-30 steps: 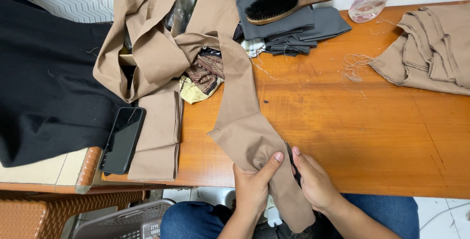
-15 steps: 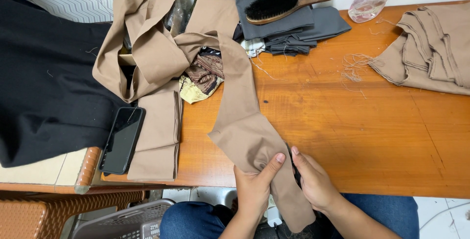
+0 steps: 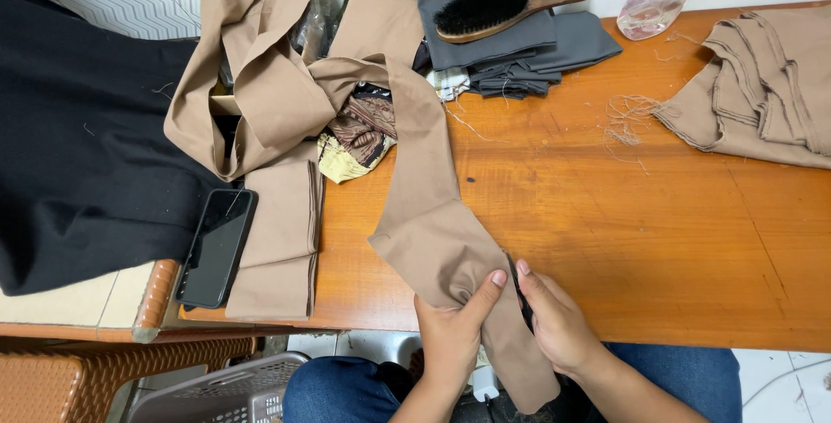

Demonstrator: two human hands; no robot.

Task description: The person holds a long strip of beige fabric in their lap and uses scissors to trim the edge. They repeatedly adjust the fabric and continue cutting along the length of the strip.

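Observation:
A long tan fabric strip (image 3: 424, 206) runs from a heap at the back left down over the front edge of the orange wooden table (image 3: 623, 232). My left hand (image 3: 454, 332) pinches a fold of this strip near the table edge, thumb on top. My right hand (image 3: 558, 323) grips the strip's right edge beside it, and a thin dark thing shows between its fingers and the cloth; what it is cannot be told. The strip's end hangs down over my lap in blue jeans.
A black phone (image 3: 215, 245) lies on folded tan cloth at the left. Black fabric (image 3: 78, 146) covers the far left. Grey folded cloth with a wooden brush (image 3: 506, 7) sits at the back. More tan cloth (image 3: 762, 85) is at the right, loose threads (image 3: 628, 120) beside it. A grey basket (image 3: 225, 393) is below.
Hardly anything has moved. My hands stay at the same spot on the strip, with only a slight shift of the fingers.

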